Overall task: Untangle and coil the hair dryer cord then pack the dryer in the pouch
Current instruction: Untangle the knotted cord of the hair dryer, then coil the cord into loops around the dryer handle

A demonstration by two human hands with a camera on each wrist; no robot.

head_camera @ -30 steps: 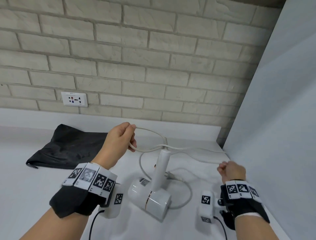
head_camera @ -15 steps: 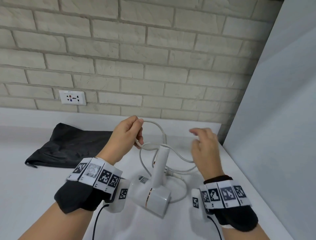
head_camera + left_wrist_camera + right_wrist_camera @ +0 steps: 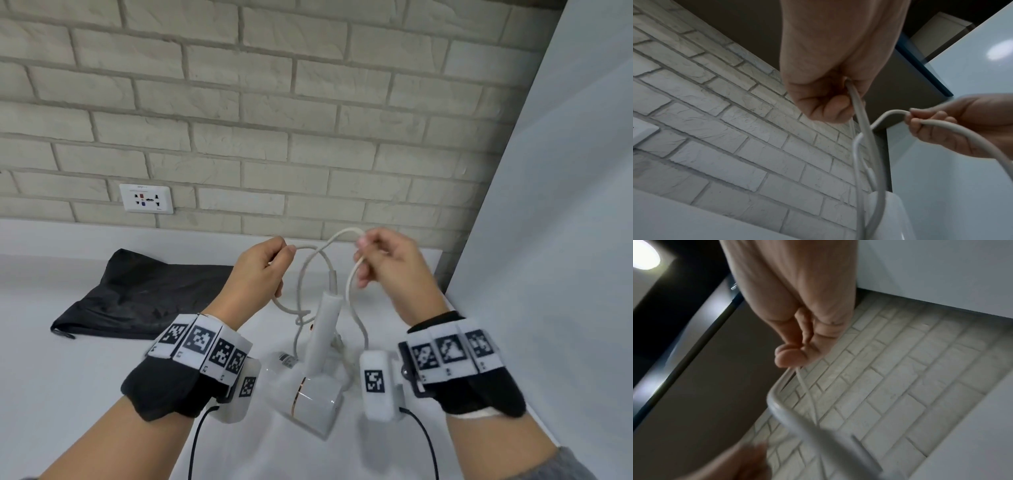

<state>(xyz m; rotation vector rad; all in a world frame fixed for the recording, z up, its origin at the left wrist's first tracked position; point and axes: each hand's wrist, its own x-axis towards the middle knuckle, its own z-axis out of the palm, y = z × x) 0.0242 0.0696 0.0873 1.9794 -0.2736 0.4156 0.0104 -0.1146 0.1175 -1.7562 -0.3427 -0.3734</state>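
Observation:
The white hair dryer (image 3: pixel 308 394) lies on the white counter between my forearms, its handle (image 3: pixel 325 325) pointing away toward the wall. Its pale cord (image 3: pixel 303 274) rises in loops above the handle. My left hand (image 3: pixel 260 270) grips the cord in a fist, and in the left wrist view the cord (image 3: pixel 859 110) comes out below the curled fingers. My right hand (image 3: pixel 380 260) pinches a bend of the same cord just right of the left hand; the right wrist view shows the blurred cord (image 3: pixel 789 412) hanging from its fingertips. The black pouch (image 3: pixel 137 298) lies flat at the left.
A brick wall with a white socket plate (image 3: pixel 146 198) runs along the back of the counter (image 3: pixel 68 394). A plain white panel (image 3: pixel 565 274) closes the right side close to my right arm. Black cables (image 3: pixel 197 442) trail from the wrist cameras.
My right hand has risen from the counter's right edge, moved left and taken hold of a cord bend beside the left hand. The left hand kept its grip and lifted slightly.

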